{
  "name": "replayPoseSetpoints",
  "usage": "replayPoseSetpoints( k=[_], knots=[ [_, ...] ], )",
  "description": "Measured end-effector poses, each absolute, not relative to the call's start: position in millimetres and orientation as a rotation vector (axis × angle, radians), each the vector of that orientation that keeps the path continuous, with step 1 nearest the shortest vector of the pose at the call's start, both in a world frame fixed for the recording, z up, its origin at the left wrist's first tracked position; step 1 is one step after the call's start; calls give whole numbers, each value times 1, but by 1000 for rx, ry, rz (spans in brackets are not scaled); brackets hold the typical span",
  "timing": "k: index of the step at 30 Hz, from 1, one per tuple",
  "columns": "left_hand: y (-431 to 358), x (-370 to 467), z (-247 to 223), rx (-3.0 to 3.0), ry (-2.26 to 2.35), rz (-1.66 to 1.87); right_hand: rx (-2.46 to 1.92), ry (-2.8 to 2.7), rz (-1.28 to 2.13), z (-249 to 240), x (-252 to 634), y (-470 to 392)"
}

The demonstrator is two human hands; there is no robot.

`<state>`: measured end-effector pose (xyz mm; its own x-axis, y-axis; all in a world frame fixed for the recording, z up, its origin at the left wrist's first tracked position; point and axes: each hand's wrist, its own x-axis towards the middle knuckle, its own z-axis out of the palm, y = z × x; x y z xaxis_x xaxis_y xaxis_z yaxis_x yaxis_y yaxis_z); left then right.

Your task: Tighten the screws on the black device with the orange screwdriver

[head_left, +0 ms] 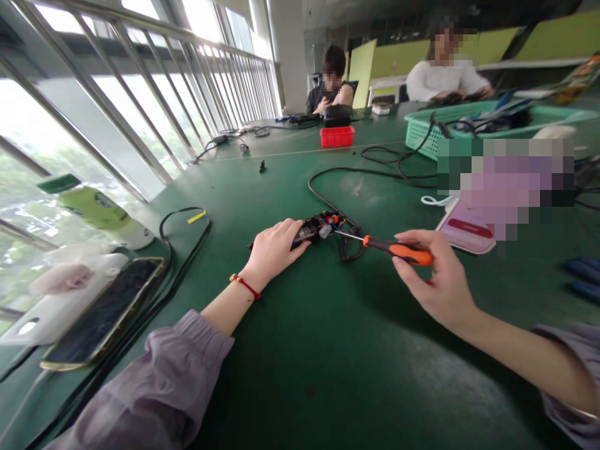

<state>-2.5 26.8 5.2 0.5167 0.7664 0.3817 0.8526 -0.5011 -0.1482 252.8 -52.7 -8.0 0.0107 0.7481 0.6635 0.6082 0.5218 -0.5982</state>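
Note:
In the middle of the green table lies a dark, corded device (pixel 323 226) with its inner parts exposed, some of them red and grey. My left hand (pixel 281 242) is closed over its near left end and presses it on the table. An orange and black screwdriver (pixel 398 250) is in my right hand (pixel 438 275), gripped by the handle between thumb and fingers. Its thin metal shaft points left, and the tip reaches the exposed parts; exact contact is too small to tell. A black cable (pixel 328 170) runs from the device toward the back right.
A green basket (pixel 422 139) holding tools and cables stands back right, near a phone (pixel 469 228). Farther back is a red basket (pixel 337 137). At left are a bottle (pixel 103 212), another phone (pixel 105 315) and black cables. Two people sit across the table.

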Motion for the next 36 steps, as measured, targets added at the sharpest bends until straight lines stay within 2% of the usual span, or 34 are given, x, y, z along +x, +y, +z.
replayPoseSetpoints(
  k=[7, 19, 36],
  knots=[
    [27, -3, 5, -2455, -1346, -391, -1226, -1757, 569, -4, 251, -56],
    [26, -2, 6, -2443, -1348, -373, -1233, -1767, 367, 2, 252, -61],
    [26, -3, 6, -2449, -1342, -381, -1218, -1785, 396, 1, 252, -59]
  ],
)
